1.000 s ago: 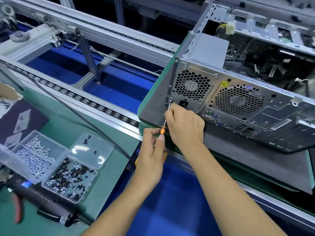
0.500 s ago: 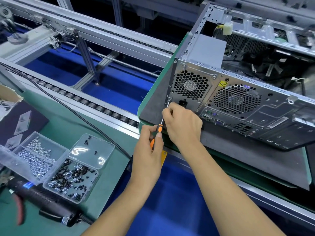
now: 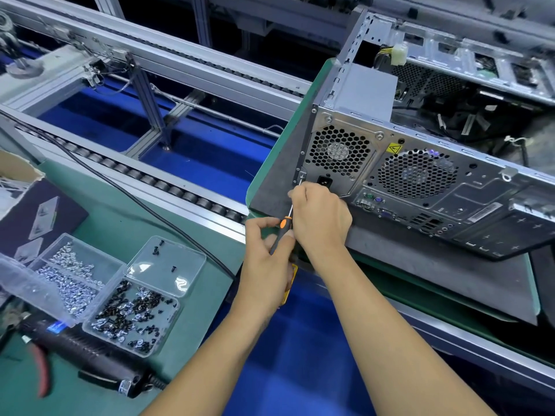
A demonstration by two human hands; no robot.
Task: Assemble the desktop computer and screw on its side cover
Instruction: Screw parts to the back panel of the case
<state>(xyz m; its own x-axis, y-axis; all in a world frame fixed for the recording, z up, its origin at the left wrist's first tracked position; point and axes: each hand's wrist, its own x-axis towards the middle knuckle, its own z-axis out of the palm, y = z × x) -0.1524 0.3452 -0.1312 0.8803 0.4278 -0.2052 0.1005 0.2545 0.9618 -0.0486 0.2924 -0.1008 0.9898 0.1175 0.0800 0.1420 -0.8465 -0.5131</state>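
Observation:
A grey desktop computer case (image 3: 420,181) lies on its side on a dark mat, rear panel toward me, its top side uncovered. A screwdriver (image 3: 283,225) with a black and orange handle points up at the case's rear left edge, near the power socket. My left hand (image 3: 265,256) grips the handle from below. My right hand (image 3: 319,216) curls around the thin shaft close to the tip, against the rear panel. The screw itself is hidden by my right fingers.
A clear compartment box (image 3: 99,292) of silver and black screws sits on the green bench, its lid open. An electric screwdriver (image 3: 87,352) and red-handled pliers (image 3: 40,370) lie front left. A black cable (image 3: 144,202) crosses the bench. Roller conveyor rails (image 3: 144,175) run behind.
My hands and the screwdriver stay at the same spot on the case's rear edge. My left fingers have shifted slightly on the handle.

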